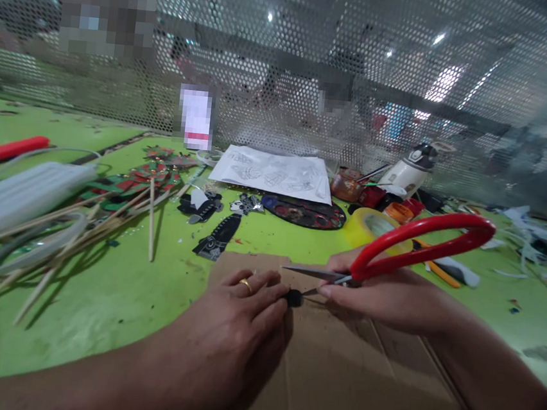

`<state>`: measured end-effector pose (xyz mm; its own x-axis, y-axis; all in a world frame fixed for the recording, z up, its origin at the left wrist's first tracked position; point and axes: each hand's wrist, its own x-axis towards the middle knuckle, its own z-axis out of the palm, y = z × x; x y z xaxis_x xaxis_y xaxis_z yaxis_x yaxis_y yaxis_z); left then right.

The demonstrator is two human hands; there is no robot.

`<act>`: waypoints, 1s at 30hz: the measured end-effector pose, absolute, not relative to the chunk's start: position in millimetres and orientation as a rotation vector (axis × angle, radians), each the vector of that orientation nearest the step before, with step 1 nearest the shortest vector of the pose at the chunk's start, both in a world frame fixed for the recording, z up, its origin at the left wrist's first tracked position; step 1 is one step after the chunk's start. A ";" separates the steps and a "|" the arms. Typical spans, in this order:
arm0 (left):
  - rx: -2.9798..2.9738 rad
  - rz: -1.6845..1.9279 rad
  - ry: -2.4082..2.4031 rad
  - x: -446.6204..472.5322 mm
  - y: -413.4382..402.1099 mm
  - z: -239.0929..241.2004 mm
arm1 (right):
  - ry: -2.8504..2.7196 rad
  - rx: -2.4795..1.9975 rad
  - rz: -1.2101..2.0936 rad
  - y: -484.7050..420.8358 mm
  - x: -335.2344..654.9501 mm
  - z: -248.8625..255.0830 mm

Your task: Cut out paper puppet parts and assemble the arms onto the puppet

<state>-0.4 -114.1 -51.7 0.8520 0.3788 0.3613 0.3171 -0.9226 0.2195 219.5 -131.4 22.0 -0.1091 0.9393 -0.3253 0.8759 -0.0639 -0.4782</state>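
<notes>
The left hand holds a black piece over cardboard. At its 3 o'clock, the right hand grips red-handled scissors.

I see one head-worn camera, close above the left hand and right hand, facing forward and down across the table to its far edge.

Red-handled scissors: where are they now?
In the head view, the red-handled scissors are right of centre, in the right hand over the cardboard, blades near the black piece by the left hand.
</notes>
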 end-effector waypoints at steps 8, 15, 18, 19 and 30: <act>2.880 0.640 0.515 0.9 -114.2 -52.1 | -2.183 -1.969 0.905 -132.2 220.3 22.2; 2.868 0.647 0.519 1.6 -114.7 -52.3 | -2.179 -2.037 0.863 -134.6 218.7 21.4; 2.867 0.689 0.517 2.5 -114.6 -52.9 | -2.206 -2.022 0.852 -133.7 215.3 21.6; 2.871 0.709 0.514 2.5 -114.4 -53.2 | -2.218 -2.014 0.841 -133.0 213.6 22.1; 2.987 0.524 0.391 -1.7 -130.3 -47.1 | -2.149 -2.059 0.836 -134.1 205.5 26.1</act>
<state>-1.7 -130.3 -47.1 0.9088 0.2637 0.3234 0.2350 -0.9638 0.1256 205.5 -134.1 26.1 -0.1123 0.9390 -0.3250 0.9118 -0.0326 -0.4094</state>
